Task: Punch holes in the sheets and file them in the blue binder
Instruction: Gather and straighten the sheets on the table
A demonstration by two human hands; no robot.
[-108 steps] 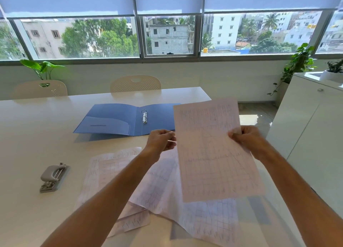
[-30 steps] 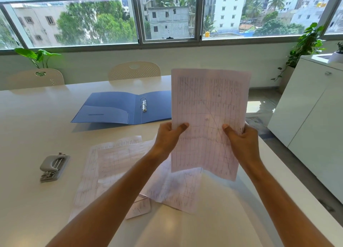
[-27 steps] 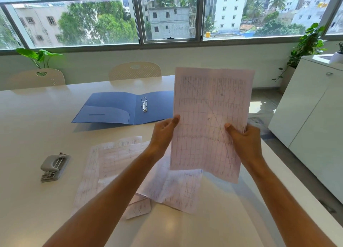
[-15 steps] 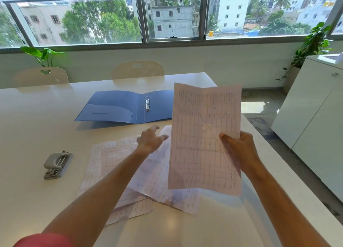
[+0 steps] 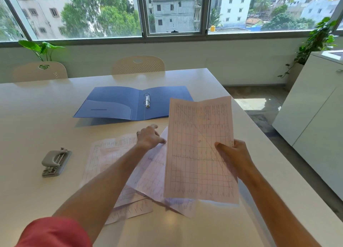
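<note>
Our right hand (image 5: 236,158) pinches a gridded sheet (image 5: 200,150) by its right edge, thumb on front, held upright over the table (image 5: 27,126). Left hand (image 5: 149,137), fingers loosely spread, reaches onto the loose sheets (image 5: 104,159) below. Blue binder (image 5: 118,103) lies open further back, w/ hole punch (image 5: 55,162) well to the left.

1. Bright daylight floods in through the wide strip of aluminium-framed windows (image 5: 172,12) along the far wall; the buildings outside look a little washed out.
2. The glossy white surface (image 5: 37,116) throws back a soft sheen, with a small glare spot near the front edge.
3. A sharp sunlit patch lies on the grey floor (image 5: 258,103) to the right.
4. The open blue ring binder (image 5: 115,105) casts a soft shadow towards the viewer.
5. Window frames bow at the edges from the wide lens.
6. The red sleeve (image 5: 53,233) is blurred.
</note>
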